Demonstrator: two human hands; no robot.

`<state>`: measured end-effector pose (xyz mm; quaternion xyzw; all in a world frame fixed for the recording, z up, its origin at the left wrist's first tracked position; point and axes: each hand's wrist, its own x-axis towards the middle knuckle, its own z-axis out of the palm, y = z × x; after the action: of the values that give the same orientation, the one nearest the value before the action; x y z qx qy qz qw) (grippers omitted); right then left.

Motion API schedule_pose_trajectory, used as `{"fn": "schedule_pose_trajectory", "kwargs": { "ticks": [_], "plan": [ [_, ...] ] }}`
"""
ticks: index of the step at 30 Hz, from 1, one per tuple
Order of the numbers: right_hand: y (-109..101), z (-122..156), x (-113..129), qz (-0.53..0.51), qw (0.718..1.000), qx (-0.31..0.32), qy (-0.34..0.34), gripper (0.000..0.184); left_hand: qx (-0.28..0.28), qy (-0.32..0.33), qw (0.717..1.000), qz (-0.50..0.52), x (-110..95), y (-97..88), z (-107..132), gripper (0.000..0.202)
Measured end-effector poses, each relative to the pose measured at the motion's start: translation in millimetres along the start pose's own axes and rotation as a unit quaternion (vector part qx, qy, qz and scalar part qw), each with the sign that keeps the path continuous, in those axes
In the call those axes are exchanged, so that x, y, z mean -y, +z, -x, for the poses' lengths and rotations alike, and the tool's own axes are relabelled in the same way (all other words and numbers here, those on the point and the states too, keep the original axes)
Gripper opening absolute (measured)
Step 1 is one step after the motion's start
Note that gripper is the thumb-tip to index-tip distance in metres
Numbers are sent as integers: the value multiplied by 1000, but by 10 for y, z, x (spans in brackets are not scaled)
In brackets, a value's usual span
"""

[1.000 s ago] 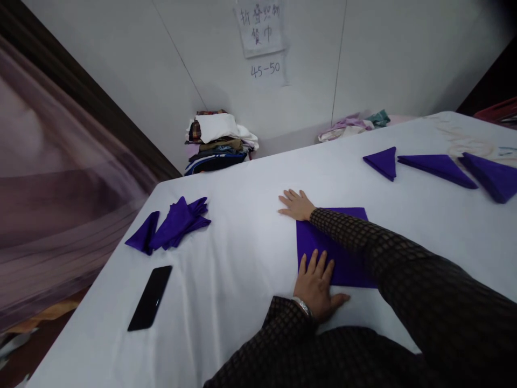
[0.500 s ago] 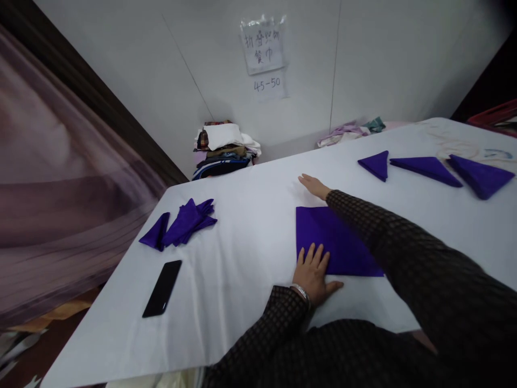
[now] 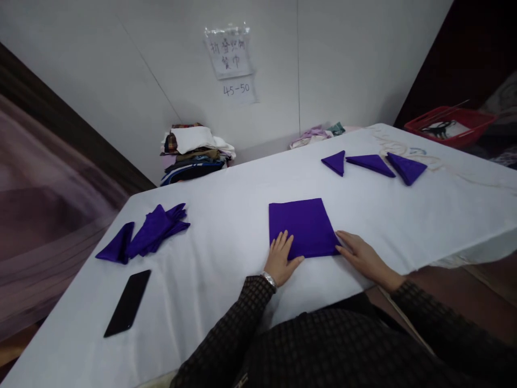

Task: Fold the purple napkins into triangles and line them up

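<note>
Item: one near-square purple cloth [image 3: 304, 223], lying on the table [image 3: 226, 258] at ten o'clock from my right fingers [image 3: 346, 237], slightly parted at its four-o'clock corner, any pinch undeterminable, while my left fingers [image 3: 284, 242] lay spread, gripping nothing, across its seven-o'clock corner.

Flat purple cloth [image 3: 307, 223], roughly square

Square cloth [image 3: 305, 223], centre of frame: solid purple. Folded cloths [image 3: 370, 163], upper right, and cloth bundle [image 3: 151, 231], left: matching purple. Tabletop [image 3: 226, 280]: white, tan swirls and a blue-grey mark at upper right. Phone [image 3: 128, 303], lower left: black. Sleeves [image 3: 238, 318], bottom: dark, with brownish checks. Bracelet [image 3: 269, 278]: silver. Basket [image 3: 452, 141], upper right: red. Curtain [image 3: 52, 226], left edge: mauve. Wall [image 3: 270, 43], top: pale grey.
</note>
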<state>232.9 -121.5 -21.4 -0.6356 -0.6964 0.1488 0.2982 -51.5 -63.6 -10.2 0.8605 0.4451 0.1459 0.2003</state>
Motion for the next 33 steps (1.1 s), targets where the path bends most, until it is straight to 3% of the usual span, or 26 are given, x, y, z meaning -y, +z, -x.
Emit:
{"fn": "schedule_pose_trajectory", "kwargs": {
  "ticks": [3,6,8,10,15,20,26,29,33],
  "plan": [
    [-14,141,92,31,999,-16,12,45,-108,-36,992,48,147,-142,-117,46],
    [-38,131,195,62,998,5,26,46,-175,-150,970,74,350,-324,-387,39],
    [-55,95,250,88,995,30,41,47,-149,-257,950,97,476,-434,-621,41],
    [-63,62,292,106,991,52,54,48,-124,-316,934,107,569,-507,-859,44],
    [-22,29,341,130,986,72,72,52,-110,-353,924,100,661,-508,-1337,52],
    [53,23,302,112,988,64,86,51,-88,-371,919,99,697,-428,-1566,46],
    [83,-72,261,95,990,52,93,52,-109,-365,919,105,825,-458,-1472,36],
    [71,-274,244,90,990,68,87,55,-140,-377,910,103,949,-543,-1248,39],
    [49,-780,168,85,988,113,55,58,-164,-397,896,111,1069,-645,-788,50]
  ]
}}
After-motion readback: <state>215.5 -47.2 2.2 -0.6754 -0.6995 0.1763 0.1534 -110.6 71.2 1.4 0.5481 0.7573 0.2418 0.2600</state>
